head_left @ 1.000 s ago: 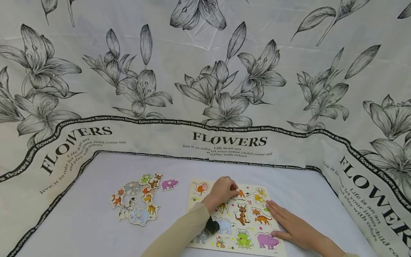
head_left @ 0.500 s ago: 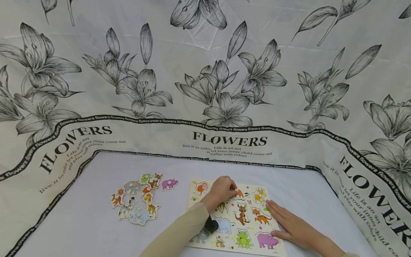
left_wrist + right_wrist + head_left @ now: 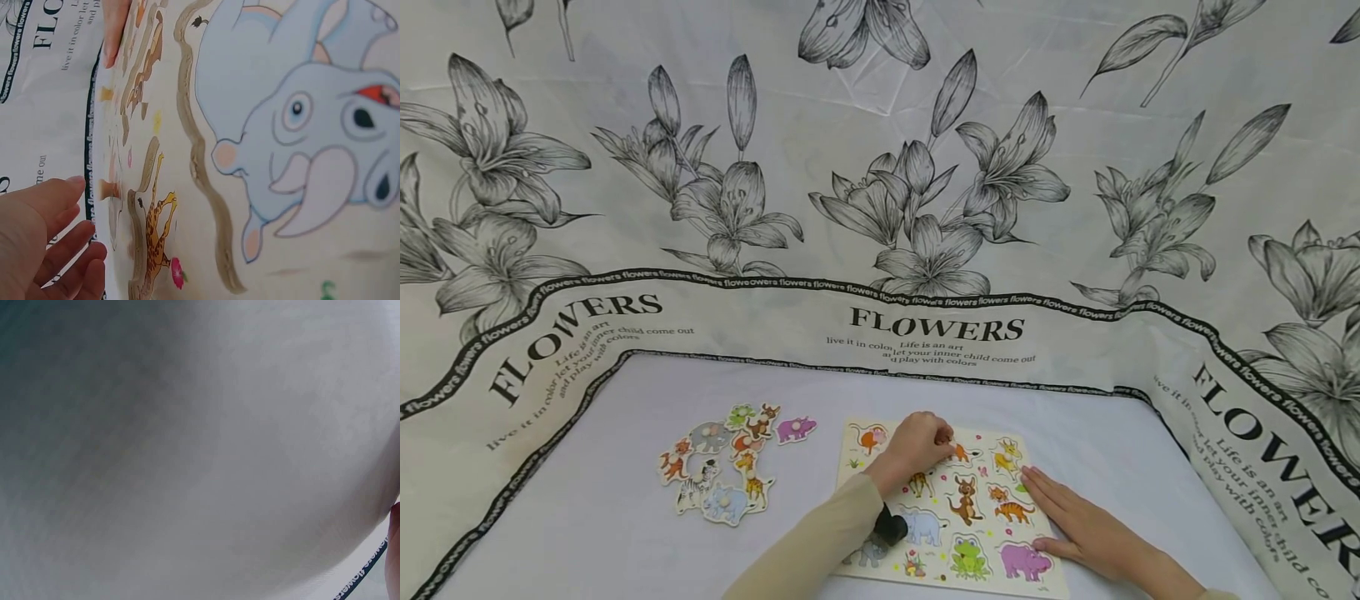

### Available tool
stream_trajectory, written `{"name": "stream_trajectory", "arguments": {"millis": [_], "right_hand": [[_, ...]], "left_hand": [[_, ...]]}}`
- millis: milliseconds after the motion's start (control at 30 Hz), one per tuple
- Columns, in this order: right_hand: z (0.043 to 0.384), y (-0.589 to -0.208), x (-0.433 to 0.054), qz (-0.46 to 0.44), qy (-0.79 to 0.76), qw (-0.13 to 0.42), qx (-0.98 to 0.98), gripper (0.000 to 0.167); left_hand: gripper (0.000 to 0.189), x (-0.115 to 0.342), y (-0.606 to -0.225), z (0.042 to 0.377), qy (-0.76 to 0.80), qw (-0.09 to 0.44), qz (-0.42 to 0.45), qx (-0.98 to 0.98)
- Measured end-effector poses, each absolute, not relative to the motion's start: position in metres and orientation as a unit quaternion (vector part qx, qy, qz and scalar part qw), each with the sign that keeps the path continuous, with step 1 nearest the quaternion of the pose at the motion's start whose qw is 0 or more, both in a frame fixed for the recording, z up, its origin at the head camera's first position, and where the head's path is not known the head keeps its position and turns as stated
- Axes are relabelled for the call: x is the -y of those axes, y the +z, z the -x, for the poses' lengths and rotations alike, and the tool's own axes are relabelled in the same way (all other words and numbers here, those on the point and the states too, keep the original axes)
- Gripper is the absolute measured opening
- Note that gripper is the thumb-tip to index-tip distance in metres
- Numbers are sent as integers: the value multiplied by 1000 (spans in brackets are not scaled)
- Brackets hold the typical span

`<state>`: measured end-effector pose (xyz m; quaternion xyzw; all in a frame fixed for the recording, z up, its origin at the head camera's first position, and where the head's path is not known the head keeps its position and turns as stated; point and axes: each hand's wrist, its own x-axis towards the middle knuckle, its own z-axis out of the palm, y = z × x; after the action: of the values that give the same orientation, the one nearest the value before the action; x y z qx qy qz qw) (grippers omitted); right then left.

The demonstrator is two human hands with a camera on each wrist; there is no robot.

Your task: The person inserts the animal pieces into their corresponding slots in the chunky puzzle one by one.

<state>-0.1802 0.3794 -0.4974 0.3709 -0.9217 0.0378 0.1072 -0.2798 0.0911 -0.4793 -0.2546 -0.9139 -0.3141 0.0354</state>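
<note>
In the head view my left hand (image 3: 917, 450) hovers with bent fingers over the top of the cream animal puzzle board (image 3: 946, 578), next to an orange animal piece (image 3: 964, 453). The left wrist view shows the left hand (image 3: 47, 234) with loosely bent fingers, a small gap between them and a wooden knob (image 3: 110, 189); nothing is visible in its grasp. My right hand (image 3: 1082, 525) rests on the board's right edge, fingers extended, beside the yellow horned animal (image 3: 1007, 458) and purple hippo (image 3: 1026, 562). The right wrist view is mostly blurred pale cloth.
Left of the board lies a cluster of knobbed animal pieces, among them a zebra (image 3: 697, 483), a giraffe (image 3: 752, 482), a blue rhino (image 3: 727, 504) and a purple hippo piece (image 3: 795, 429). A white cloth (image 3: 587, 517) covers the surface; a flower-printed curtain (image 3: 760, 317) stands behind.
My left forearm has shifted very slightly to the left, while the left fingers stay by the orange piece. The right hand and the loose pieces have not moved.
</note>
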Motion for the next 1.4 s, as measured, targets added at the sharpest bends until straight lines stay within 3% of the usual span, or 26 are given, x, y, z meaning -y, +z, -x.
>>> {"name": "stream_trajectory", "arguments": {"millis": [400,1200,1400], "right_hand": [[182,-498,-377,-370,32,105,922,78],[181,-493,-374,-389,36,119,913,78],[180,-492,-375,-373,42,98,922,77]], "left_hand": [[30,-72,-471,271,-397,0,220,891],[36,-8,-462,263,-435,34,214,874],[35,8,-464,261,-439,51,207,873]]}}
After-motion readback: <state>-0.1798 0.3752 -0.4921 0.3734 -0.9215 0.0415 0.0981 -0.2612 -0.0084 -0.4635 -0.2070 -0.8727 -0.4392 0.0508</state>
